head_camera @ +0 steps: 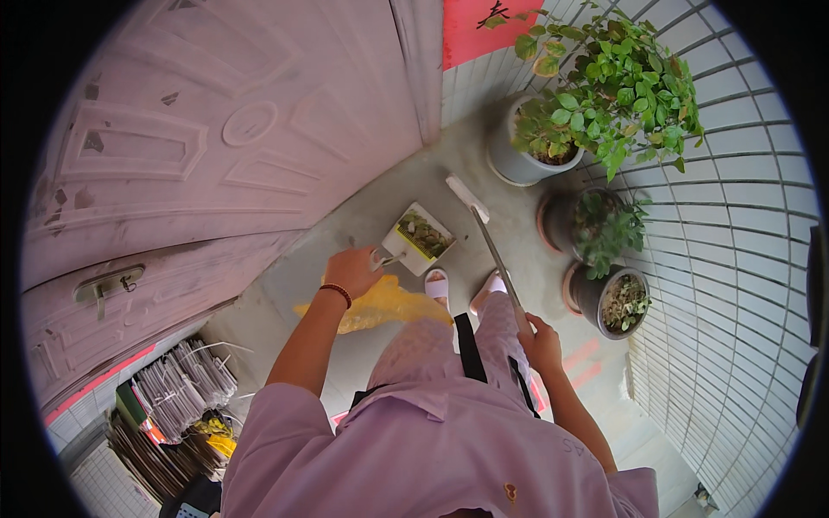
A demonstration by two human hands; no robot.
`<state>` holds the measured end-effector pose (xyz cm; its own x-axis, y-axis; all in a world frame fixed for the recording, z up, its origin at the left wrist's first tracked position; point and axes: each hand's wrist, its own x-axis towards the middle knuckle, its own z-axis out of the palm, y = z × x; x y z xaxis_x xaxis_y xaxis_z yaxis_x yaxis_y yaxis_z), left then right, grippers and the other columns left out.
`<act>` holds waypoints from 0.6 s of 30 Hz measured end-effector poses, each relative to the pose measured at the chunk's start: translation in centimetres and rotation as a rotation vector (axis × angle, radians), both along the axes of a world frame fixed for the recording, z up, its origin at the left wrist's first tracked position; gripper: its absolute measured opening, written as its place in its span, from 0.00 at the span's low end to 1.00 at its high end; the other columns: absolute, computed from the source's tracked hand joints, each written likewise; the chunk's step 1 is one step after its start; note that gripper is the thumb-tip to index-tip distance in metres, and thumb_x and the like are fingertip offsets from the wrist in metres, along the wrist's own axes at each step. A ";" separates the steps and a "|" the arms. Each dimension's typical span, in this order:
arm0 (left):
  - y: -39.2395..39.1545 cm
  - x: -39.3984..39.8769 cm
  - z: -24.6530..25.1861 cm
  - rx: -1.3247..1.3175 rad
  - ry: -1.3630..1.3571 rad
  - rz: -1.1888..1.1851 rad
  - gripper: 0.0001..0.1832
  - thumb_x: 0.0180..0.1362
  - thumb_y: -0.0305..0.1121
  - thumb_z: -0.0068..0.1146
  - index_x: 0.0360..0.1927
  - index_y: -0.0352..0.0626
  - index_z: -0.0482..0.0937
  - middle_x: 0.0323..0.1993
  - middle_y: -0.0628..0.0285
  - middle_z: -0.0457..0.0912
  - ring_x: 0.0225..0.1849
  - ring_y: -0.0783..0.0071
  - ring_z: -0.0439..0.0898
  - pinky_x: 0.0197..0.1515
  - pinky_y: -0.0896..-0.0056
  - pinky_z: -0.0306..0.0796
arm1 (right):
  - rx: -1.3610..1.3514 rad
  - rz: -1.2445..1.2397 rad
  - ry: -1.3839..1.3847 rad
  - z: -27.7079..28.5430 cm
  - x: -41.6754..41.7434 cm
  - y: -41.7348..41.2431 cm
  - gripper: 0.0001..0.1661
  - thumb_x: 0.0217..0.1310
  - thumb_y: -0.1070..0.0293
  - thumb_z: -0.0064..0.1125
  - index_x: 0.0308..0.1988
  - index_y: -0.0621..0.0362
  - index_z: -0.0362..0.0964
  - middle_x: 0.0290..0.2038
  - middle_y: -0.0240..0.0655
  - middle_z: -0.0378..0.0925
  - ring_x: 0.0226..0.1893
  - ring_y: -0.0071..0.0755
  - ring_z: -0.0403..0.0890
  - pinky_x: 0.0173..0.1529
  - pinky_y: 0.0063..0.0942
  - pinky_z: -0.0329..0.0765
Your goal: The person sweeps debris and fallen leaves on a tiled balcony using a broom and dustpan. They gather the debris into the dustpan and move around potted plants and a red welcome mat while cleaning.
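My left hand [355, 270] is closed on the handle of a white dustpan [423, 264], and a yellow plastic bag [382, 305] hangs beside and below that hand. Green and brown leaves [424, 234] lie in the pan, against its yellow comb-like teeth. In my right hand [541, 343] is the long handle of a broom [495, 252]. Its pale, narrow head [467, 197] is at the floor, apart from the dustpan and to its upper right.
Potted plants [531, 146] stand along the tiled wall [732, 226] on the right. A pinkish panelled door [252, 168] borders the left side. Bundled flattened cardboard and paper [184, 382] are stacked at lower left. My sandalled feet [438, 287] are near the dustpan.
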<state>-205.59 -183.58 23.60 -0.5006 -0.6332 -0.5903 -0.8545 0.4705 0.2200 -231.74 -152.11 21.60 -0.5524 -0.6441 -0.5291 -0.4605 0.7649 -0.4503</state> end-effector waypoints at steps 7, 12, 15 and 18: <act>0.0 1.4 -1.1 0.017 -0.014 0.100 0.15 0.54 0.45 0.57 0.41 0.50 0.78 0.30 0.58 0.83 0.37 0.58 0.81 0.42 0.56 0.74 | 0.037 0.007 0.077 -4.0 -3.8 -15.7 0.28 0.49 0.67 0.51 0.54 0.52 0.71 0.43 0.50 0.79 0.46 0.56 0.79 0.51 0.46 0.75; -0.5 0.7 -1.3 0.043 -0.014 0.086 0.14 0.54 0.44 0.57 0.41 0.51 0.79 0.31 0.58 0.83 0.38 0.58 0.81 0.43 0.56 0.74 | 0.178 0.086 0.019 -7.5 -6.9 -27.6 0.20 0.55 0.67 0.49 0.48 0.58 0.75 0.44 0.48 0.80 0.47 0.55 0.79 0.51 0.44 0.75; -0.2 1.7 -1.8 0.026 -0.003 0.113 0.14 0.53 0.45 0.56 0.40 0.51 0.78 0.30 0.57 0.83 0.36 0.57 0.81 0.42 0.56 0.73 | 0.335 0.284 0.111 -4.3 -4.8 -33.0 0.21 0.49 0.71 0.53 0.45 0.65 0.75 0.37 0.54 0.80 0.41 0.53 0.82 0.45 0.42 0.78; 0.2 1.5 -1.9 0.041 0.001 0.107 0.14 0.54 0.45 0.56 0.40 0.52 0.78 0.29 0.58 0.83 0.36 0.57 0.81 0.41 0.56 0.73 | 0.492 0.450 0.072 -1.4 -6.1 -34.6 0.17 0.55 0.69 0.51 0.43 0.65 0.76 0.43 0.51 0.80 0.41 0.53 0.83 0.44 0.41 0.79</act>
<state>-204.12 -183.39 21.75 -0.4325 -0.6583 -0.6161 -0.8990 0.3675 0.2384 -237.87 -186.72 20.23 -0.3317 -0.5128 -0.7919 -0.7982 0.5999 -0.0541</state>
